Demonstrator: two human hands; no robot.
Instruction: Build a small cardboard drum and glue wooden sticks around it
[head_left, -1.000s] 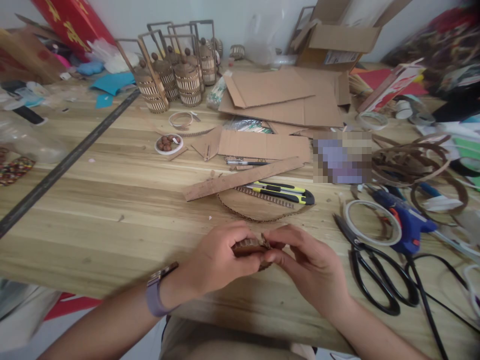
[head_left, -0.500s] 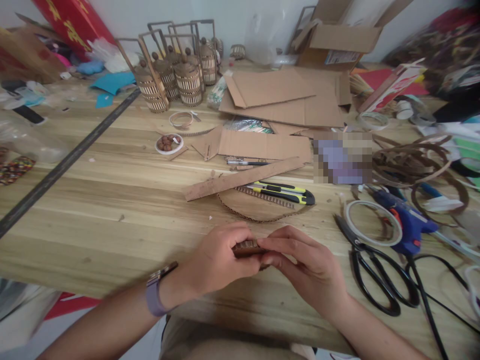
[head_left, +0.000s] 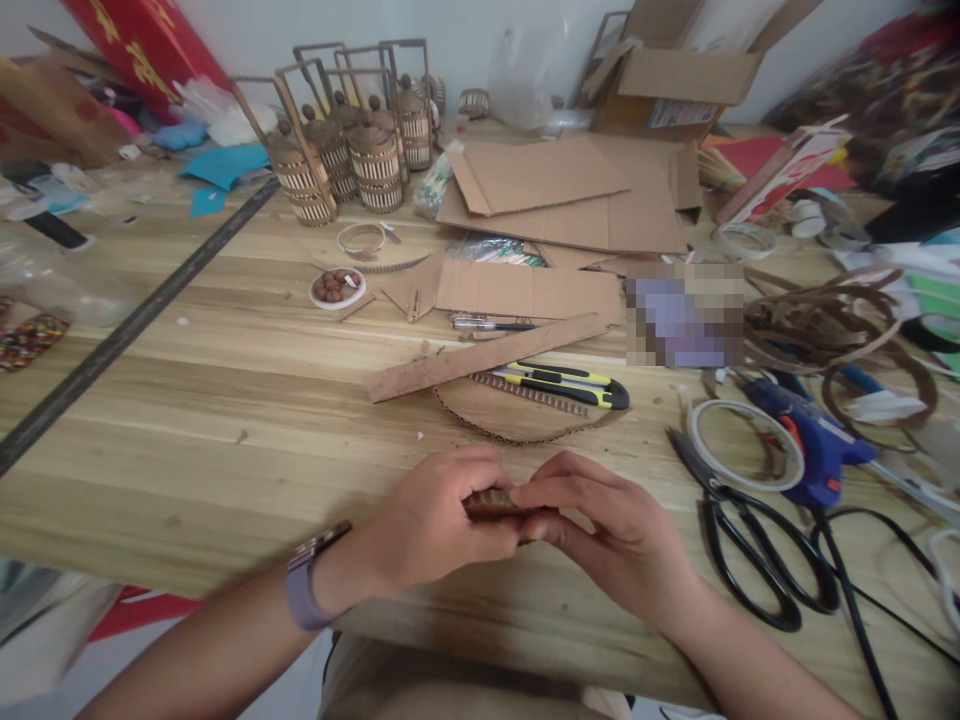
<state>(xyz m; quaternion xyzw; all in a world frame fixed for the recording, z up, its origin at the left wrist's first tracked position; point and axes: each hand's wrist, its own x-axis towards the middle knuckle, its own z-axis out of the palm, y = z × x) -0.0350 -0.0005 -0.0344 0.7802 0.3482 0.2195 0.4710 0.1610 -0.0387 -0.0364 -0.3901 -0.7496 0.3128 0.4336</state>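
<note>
Close to the table's front edge, my left hand (head_left: 439, 520) grips a small brown corrugated cardboard piece (head_left: 491, 503) between thumb and fingers. My right hand (head_left: 611, 530) pinches the same piece at its right end, thumb and fingertips closed on it. Most of the piece is hidden behind my fingers, so its full shape cannot be made out. Beyond my hands lie a yellow-and-black utility knife (head_left: 562, 385), a flat cardboard strip (head_left: 480, 360) and a thin curved corrugated strip (head_left: 495, 436).
Black-handled scissors (head_left: 750, 540), a roll of tape (head_left: 697, 420) and a blue glue gun (head_left: 814, 440) lie to the right. Cardboard sheets (head_left: 555, 220) and several small lantern-like pieces (head_left: 375, 165) stand at the back. A dish of brown balls (head_left: 337, 288) sits left of centre.
The cardboard piece has tilted slightly between my fingers, and its lower part shows less. Both hands stay in nearly the same place and keep their hold.
</note>
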